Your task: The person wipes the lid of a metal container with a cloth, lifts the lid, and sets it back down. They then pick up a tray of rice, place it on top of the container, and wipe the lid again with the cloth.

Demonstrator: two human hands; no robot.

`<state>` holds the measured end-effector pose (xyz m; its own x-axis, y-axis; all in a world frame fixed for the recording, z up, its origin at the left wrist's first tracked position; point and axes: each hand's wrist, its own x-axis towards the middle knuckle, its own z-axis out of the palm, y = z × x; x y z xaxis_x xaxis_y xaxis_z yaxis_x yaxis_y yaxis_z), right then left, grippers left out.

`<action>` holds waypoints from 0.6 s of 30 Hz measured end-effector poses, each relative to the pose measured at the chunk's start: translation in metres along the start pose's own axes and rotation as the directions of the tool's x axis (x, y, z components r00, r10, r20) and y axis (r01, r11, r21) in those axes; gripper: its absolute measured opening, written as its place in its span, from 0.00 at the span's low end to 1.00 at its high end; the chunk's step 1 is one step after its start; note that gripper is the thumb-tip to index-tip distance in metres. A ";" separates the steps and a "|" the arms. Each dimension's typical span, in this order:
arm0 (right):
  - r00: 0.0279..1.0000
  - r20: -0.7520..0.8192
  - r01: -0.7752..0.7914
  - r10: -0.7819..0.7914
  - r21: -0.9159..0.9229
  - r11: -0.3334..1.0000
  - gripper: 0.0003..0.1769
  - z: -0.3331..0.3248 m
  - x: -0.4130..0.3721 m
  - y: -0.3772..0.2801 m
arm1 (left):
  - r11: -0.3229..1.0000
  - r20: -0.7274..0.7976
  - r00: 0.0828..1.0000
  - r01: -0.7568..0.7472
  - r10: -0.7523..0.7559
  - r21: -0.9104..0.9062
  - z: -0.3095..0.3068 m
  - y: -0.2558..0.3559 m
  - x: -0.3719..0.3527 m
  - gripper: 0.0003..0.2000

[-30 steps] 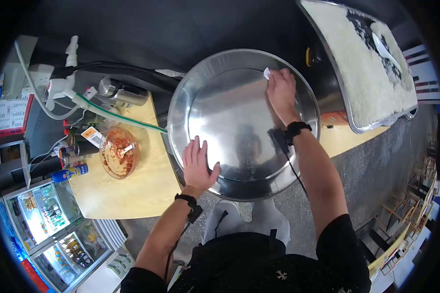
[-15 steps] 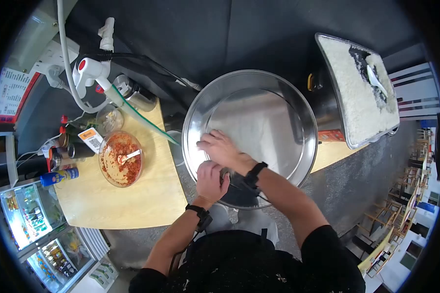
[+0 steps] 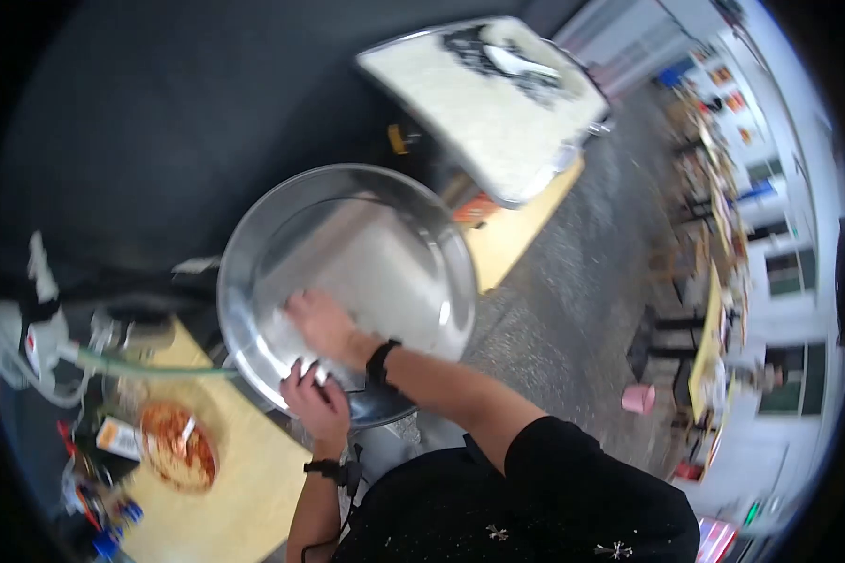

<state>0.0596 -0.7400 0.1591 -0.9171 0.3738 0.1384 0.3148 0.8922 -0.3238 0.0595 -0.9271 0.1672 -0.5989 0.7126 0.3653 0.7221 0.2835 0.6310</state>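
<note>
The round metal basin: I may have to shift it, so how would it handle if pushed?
The basin looks like smooth, shiny metal, so probably stiff and perhaps slippery. Its broad, flat-looking bottom suggests it would slide rather than roll.

Worn on the head of the person near me, the one camera looks forward and steeply down past a black short-sleeved shirt (image 3: 582,488) into the round steel basin (image 3: 385,235), with the left hand (image 3: 317,399) and right hand (image 3: 321,324) close below it. Its very wide lens gives a rounded picture with dark corners, and it sits aslant: the black wall (image 3: 160,141) fills the upper left, while the grey floor (image 3: 582,291) runs far off to the right.
</note>
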 end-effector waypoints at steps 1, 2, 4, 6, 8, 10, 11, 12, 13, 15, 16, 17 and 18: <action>1.000 -0.027 0.009 -0.008 0.036 0.999 0.19 -0.011 -0.029 -0.008 | 0.999 -0.008 1.000 0.009 -0.009 -0.051 -0.001 0.001 0.000 0.18; 0.998 -0.053 0.032 -0.028 0.077 0.997 0.20 -0.021 -0.054 -0.014 | 0.965 0.010 0.987 0.161 -0.162 -0.207 0.001 -0.002 -0.008 0.21; 0.999 -0.033 0.015 -0.012 0.096 0.995 0.20 -0.041 -0.098 -0.018 | 0.983 -0.027 0.983 0.185 -0.184 0.023 -0.013 -0.014 -0.012 0.27; 0.996 -0.041 -0.076 0.079 0.086 0.993 0.20 -0.050 -0.143 -0.008 | 0.941 -0.072 0.957 0.290 -0.281 0.173 -0.026 -0.026 -0.008 0.33; 0.985 -0.050 -0.159 0.163 0.078 0.984 0.21 -0.062 -0.181 0.010 | 0.891 -0.060 0.909 0.416 -0.413 0.183 -0.027 -0.052 -0.014 0.38; 0.905 -0.164 -0.355 0.392 0.216 0.910 0.22 -0.079 -0.217 0.023 | 0.731 0.043 0.791 0.584 -0.611 -0.354 -0.013 -0.084 -0.025 0.36; 0.893 -0.178 -0.376 0.412 0.208 0.903 0.22 -0.089 -0.233 0.027 | 0.664 0.050 0.741 0.628 -0.670 -0.405 -0.012 -0.085 -0.026 0.35; 0.832 -0.193 -0.476 0.520 0.230 0.849 0.22 -0.098 -0.249 0.031 | 0.591 0.064 0.686 0.667 -0.725 -0.453 -0.012 -0.087 -0.026 0.34; 0.756 -0.207 -0.571 0.621 0.256 0.780 0.21 -0.105 -0.262 0.032 | 0.581 0.048 0.658 0.695 -0.752 -0.424 -0.016 -0.092 -0.027 0.32; 0.674 -0.224 -0.642 0.704 0.293 0.708 0.20 -0.108 -0.290 0.038 | 0.611 -0.081 0.658 0.638 -0.749 -0.469 -0.010 -0.123 -0.036 0.24; 0.613 -0.221 -0.682 0.759 0.336 0.649 0.18 -0.105 -0.306 0.042 | 0.623 -0.084 0.663 0.641 -0.744 -0.449 -0.015 -0.124 -0.033 0.22; 0.580 -0.186 -0.711 0.793 0.360 0.604 0.17 -0.102 -0.320 0.047 | 0.633 -0.063 0.685 0.631 -0.726 -0.447 -0.016 -0.130 -0.033 0.22; 0.557 -0.202 -0.720 0.805 0.366 0.590 0.17 -0.103 -0.330 0.044 | 0.673 -0.015 0.727 0.629 -0.687 -0.389 -0.018 -0.141 -0.033 0.21</action>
<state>0.4008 -0.7980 0.1960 -0.2083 0.9780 0.0053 0.7564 0.1645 -0.6331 -0.0290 -1.0024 0.0781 -0.9364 0.3135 -0.1579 -0.0251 0.3890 0.9209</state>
